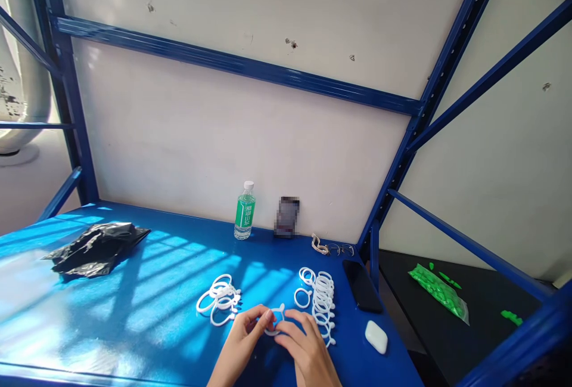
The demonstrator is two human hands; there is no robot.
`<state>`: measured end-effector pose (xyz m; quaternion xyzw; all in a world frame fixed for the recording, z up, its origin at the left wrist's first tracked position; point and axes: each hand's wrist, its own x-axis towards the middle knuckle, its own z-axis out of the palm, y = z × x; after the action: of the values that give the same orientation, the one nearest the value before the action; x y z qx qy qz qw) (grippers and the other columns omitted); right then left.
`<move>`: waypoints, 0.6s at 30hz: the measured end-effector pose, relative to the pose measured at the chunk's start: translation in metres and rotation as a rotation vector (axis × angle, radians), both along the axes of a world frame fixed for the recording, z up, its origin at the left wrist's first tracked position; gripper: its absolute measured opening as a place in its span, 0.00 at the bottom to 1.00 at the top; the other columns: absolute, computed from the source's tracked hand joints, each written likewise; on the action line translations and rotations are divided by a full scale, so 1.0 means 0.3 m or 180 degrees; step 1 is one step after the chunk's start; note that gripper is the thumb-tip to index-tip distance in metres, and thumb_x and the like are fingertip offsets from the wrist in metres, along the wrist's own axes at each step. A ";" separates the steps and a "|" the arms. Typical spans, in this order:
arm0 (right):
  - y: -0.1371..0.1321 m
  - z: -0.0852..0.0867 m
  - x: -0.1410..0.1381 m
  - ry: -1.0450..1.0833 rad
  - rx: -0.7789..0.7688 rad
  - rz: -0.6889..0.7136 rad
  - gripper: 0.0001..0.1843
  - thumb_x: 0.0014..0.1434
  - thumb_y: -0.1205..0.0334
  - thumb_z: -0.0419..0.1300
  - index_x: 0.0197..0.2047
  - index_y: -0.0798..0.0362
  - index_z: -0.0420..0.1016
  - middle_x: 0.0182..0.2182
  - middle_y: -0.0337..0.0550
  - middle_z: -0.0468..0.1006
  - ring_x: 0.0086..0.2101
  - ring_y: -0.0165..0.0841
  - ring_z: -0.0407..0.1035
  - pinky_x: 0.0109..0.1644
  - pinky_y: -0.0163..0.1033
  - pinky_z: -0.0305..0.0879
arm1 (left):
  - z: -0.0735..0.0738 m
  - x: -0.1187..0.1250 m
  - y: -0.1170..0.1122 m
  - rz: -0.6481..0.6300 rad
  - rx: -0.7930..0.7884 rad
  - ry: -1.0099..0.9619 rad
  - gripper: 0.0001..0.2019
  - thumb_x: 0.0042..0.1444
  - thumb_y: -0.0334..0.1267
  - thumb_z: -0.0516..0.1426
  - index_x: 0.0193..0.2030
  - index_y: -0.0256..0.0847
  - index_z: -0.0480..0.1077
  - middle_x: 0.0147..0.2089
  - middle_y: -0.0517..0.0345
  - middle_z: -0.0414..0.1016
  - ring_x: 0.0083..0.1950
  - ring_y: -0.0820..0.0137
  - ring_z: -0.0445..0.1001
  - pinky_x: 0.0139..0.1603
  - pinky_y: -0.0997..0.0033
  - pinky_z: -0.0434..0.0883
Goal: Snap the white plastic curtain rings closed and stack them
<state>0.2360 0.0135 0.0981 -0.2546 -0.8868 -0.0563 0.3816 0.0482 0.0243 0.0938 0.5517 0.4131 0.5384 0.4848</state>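
Observation:
A white plastic ring with a small eyelet (282, 308), which looks like a curtain ring, is held above the blue tabletop between my two hands. My left hand (248, 331) pinches its left side between thumb and fingers. On the right side, my right hand (305, 342) has its bent fingers closed on the ring's edge; its thumb is mostly hidden. Left of my hands lies a loose pile of similar white rings (218, 295). Just beyond my right hand, several more white rings overlap in a row (323, 297), and a single ring (302, 298) lies beside them.
A black plastic bag (100, 248) lies at the left. Along the back stand a water bottle (245, 213) and a propped phone (286, 217), with glasses (340, 250) nearby. A black phone (361, 285) and a white case (376, 337) lie right. Blue frame posts (395, 166) border the table (179, 315).

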 end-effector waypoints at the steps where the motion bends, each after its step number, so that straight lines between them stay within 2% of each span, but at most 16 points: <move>1: -0.001 0.003 0.010 0.0184 -0.0200 -0.0013 0.21 0.64 0.80 0.48 0.46 0.49 0.76 0.47 0.43 0.84 0.52 0.40 0.74 0.55 0.43 0.70 | -0.003 -0.002 -0.001 -0.0129 -0.0097 -0.0201 0.28 0.53 0.67 0.62 0.27 0.39 0.80 0.26 0.55 0.79 0.31 0.66 0.73 0.35 0.70 0.69; 3: -0.002 0.002 0.026 0.0777 -0.0695 -0.0189 0.18 0.66 0.76 0.48 0.43 0.47 0.75 0.47 0.44 0.82 0.50 0.39 0.75 0.55 0.42 0.71 | -0.006 0.000 -0.007 -0.0353 -0.0250 -0.0523 0.27 0.52 0.65 0.64 0.30 0.39 0.81 0.26 0.57 0.78 0.30 0.68 0.71 0.35 0.71 0.67; 5: 0.000 -0.008 0.031 0.1312 -0.1353 -0.0390 0.13 0.69 0.69 0.50 0.45 0.47 0.75 0.45 0.45 0.81 0.47 0.39 0.76 0.52 0.41 0.72 | -0.005 0.011 -0.018 -0.0514 -0.0351 -0.0763 0.25 0.54 0.63 0.64 0.32 0.38 0.81 0.25 0.58 0.78 0.31 0.69 0.71 0.37 0.72 0.67; 7: 0.002 -0.018 0.027 0.1482 -0.2094 -0.0393 0.10 0.71 0.59 0.53 0.45 0.47 0.77 0.40 0.44 0.82 0.42 0.39 0.78 0.48 0.40 0.73 | -0.002 0.030 -0.029 -0.0668 -0.0409 -0.0919 0.24 0.55 0.61 0.65 0.30 0.38 0.81 0.25 0.59 0.77 0.31 0.70 0.70 0.39 0.72 0.66; 10: 0.000 -0.018 0.009 0.1629 -0.2900 -0.0099 0.21 0.68 0.42 0.57 0.35 0.49 0.79 0.32 0.42 0.80 0.37 0.39 0.76 0.47 0.41 0.70 | -0.009 0.058 -0.038 -0.0844 -0.0529 -0.1145 0.24 0.54 0.60 0.65 0.27 0.38 0.79 0.22 0.60 0.74 0.29 0.71 0.69 0.37 0.73 0.66; 12: -0.004 -0.005 -0.005 0.1898 -0.3299 0.0283 0.26 0.64 0.36 0.59 0.30 0.50 0.77 0.29 0.41 0.76 0.35 0.38 0.74 0.46 0.42 0.69 | -0.018 0.068 -0.038 -0.0974 -0.0689 -0.1291 0.23 0.53 0.60 0.66 0.28 0.38 0.78 0.19 0.63 0.71 0.24 0.73 0.65 0.33 0.74 0.64; 15: -0.007 0.014 -0.023 0.2315 -0.3990 0.0954 0.26 0.59 0.35 0.65 0.30 0.52 0.76 0.27 0.38 0.73 0.30 0.34 0.72 0.42 0.40 0.67 | -0.028 0.072 -0.035 -0.1173 -0.0876 -0.1413 0.22 0.53 0.59 0.67 0.28 0.38 0.78 0.15 0.66 0.67 0.20 0.76 0.60 0.31 0.73 0.63; 18: 0.000 0.008 -0.036 0.2833 -0.4592 0.1095 0.26 0.52 0.38 0.73 0.28 0.54 0.76 0.24 0.36 0.72 0.26 0.29 0.71 0.35 0.34 0.62 | -0.022 0.078 -0.034 -0.1202 -0.0916 -0.1436 0.23 0.53 0.59 0.66 0.25 0.39 0.77 0.16 0.65 0.67 0.19 0.76 0.58 0.30 0.72 0.63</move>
<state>0.2252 0.0135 0.1007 -0.2952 -0.5002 0.6837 0.4418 0.0716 0.0140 0.0872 0.4112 0.2575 0.4837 0.7284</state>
